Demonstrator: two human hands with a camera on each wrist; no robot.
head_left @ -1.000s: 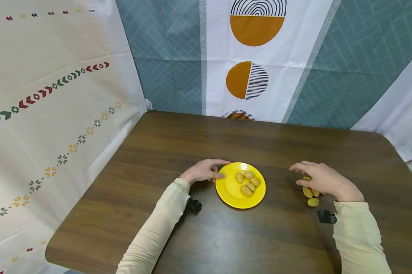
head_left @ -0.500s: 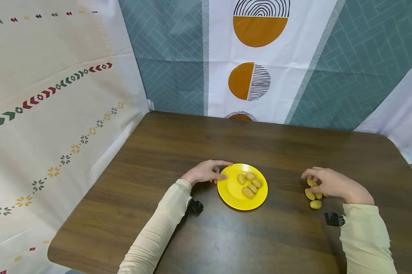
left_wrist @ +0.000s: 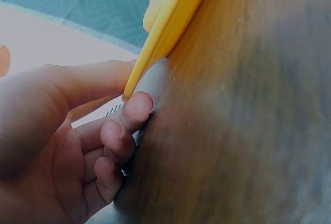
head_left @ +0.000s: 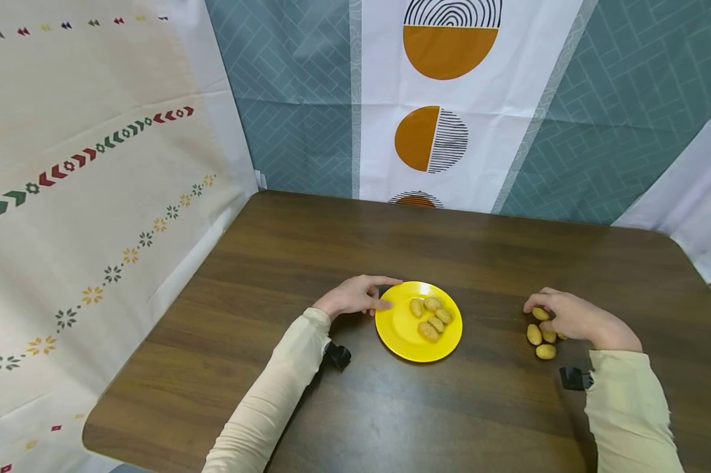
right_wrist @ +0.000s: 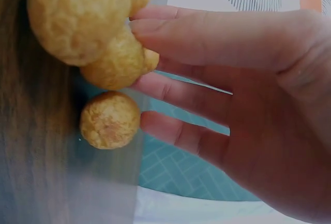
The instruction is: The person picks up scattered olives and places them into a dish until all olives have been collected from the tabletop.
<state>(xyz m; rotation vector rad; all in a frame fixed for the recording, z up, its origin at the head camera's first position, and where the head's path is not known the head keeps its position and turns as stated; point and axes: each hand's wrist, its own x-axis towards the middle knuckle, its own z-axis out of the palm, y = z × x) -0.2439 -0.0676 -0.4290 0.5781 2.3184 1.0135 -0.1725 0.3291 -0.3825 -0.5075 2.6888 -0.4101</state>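
A yellow plate [head_left: 395, 335] lies on the table with several small, wrinkled yellow-brown potatoes [head_left: 428, 331] on it. My left hand [head_left: 353, 297] holds the plate's left rim, its thumb over the edge; the left wrist view shows the other fingertips [left_wrist: 138, 106] at and below the rim. To the right, several more potatoes [head_left: 546, 352] lie grouped on the tabletop. Over this group is my right hand [head_left: 577, 318], with its thumb and forefinger around the farthest potato [head_left: 541, 314]. In the right wrist view, a separate round-looking potato [right_wrist: 110, 120] sits beside the little finger.
The brown wooden table [head_left: 308, 243] reaches back to a patterned curtain [head_left: 296, 98]. A pale cloth [head_left: 95, 197] with coloured motifs hangs along the left side. Bare wood lies between the plate and the loose potatoes.
My right hand has moved down onto the loose potatoes, its fingers closing around the farthest one, which has shifted slightly. The left hand and the plate keep their place.
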